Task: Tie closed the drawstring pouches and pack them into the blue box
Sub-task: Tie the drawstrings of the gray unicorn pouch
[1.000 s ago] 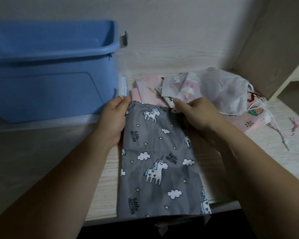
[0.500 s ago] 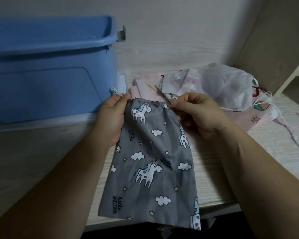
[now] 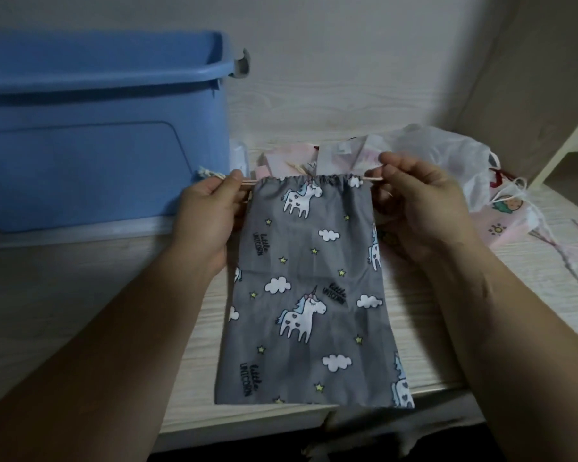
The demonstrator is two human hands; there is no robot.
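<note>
A grey unicorn-print drawstring pouch (image 3: 309,288) hangs flat over the light wooden table (image 3: 81,295), its top edge gathered into small folds. My left hand (image 3: 211,211) pinches the cream drawstring at the pouch's left end. My right hand (image 3: 417,201) pinches the same cord at the right end. Both cords are pulled taut sideways. The blue box (image 3: 91,135) stands open at the back left, just beyond my left hand; its inside is hidden.
Behind my right hand lies a heap of other pouches: pink ones (image 3: 291,161), a white translucent one (image 3: 447,151) and a pink printed one (image 3: 504,225) with loose white cords. A wall closes the back, a wooden panel and white shelf the right.
The pouch's mouth has drawn in narrower and puckered. My hands have slid outward along the cords, which now show at both ends.
</note>
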